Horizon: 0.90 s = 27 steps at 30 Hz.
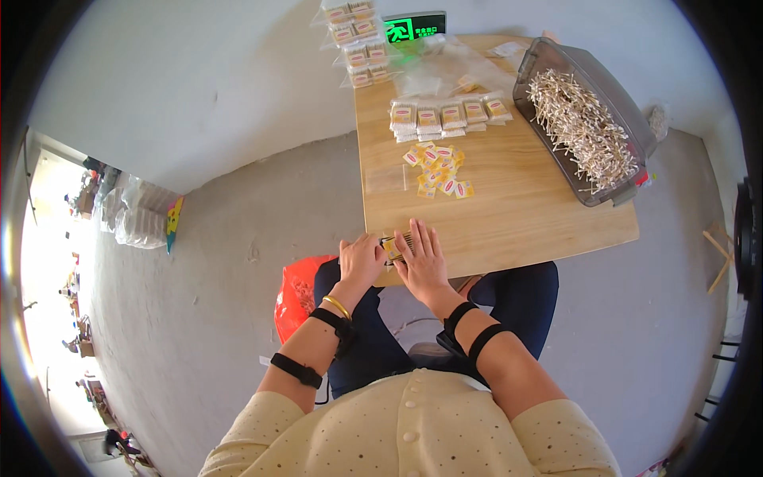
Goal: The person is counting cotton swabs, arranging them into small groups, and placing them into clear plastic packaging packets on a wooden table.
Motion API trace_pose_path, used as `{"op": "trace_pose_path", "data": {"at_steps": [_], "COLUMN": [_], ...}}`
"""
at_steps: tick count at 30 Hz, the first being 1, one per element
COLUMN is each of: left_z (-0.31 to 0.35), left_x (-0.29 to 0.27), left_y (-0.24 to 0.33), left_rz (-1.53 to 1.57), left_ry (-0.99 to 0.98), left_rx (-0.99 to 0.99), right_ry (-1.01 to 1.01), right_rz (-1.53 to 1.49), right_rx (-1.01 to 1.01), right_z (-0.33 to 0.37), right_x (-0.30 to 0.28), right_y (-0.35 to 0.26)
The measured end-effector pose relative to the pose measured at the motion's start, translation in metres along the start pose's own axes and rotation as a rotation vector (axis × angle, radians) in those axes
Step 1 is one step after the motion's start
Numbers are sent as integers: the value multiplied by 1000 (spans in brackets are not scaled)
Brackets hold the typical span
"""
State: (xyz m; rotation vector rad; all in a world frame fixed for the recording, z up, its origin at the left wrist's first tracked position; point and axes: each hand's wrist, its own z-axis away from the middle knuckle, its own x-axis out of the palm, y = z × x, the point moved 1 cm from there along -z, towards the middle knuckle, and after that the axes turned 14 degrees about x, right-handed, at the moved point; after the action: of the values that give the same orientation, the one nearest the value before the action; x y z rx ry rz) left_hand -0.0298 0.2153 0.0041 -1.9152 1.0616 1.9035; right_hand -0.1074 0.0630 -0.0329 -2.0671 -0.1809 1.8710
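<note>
A swab bundle (393, 249) with a yellow card on it lies at the near left corner of the wooden table (509, 226), between the two hands. The right hand (423, 258) comes in from its 4 o'clock, fingers straight, close together and laid over the bundle's right part. The left hand (362, 258) meets its 9 o'clock end with fingers bent; they are too small and partly hidden, so I cannot tell whether they pinch it. At 12 o'clock from the bundle lies a flat clear bag (387, 178); at 1 o'clock, scattered yellow-and-white cards (437, 171) and, beyond them, rows of filled packets (451, 117). A grey tub (563, 171) of loose swabs (580, 127) stands at 2 o'clock, and a red bag (296, 296) at 8 o'clock, below the tabletop.
</note>
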Motion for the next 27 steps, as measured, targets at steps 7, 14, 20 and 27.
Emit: {"op": "trace_pose_path", "data": {"at_steps": [7, 14, 20, 27], "left_z": [3, 35, 43, 41], "left_x": [6, 6, 30, 33], "left_y": [-4, -35, -45, -45], "left_rz": [29, -65, 1096, 1204], "left_ry": [-42, 323, 158, 141], "left_rx": [21, -137, -669, -590], "right_ry": [10, -89, -107, -79], "right_rz": [-3, -44, 105, 103], "right_rx": [-16, 60, 7, 26], "right_z": [-2, -5, -7, -8], "right_x": [10, -8, -1, 11], "right_y": [-26, 3, -7, -24]}}
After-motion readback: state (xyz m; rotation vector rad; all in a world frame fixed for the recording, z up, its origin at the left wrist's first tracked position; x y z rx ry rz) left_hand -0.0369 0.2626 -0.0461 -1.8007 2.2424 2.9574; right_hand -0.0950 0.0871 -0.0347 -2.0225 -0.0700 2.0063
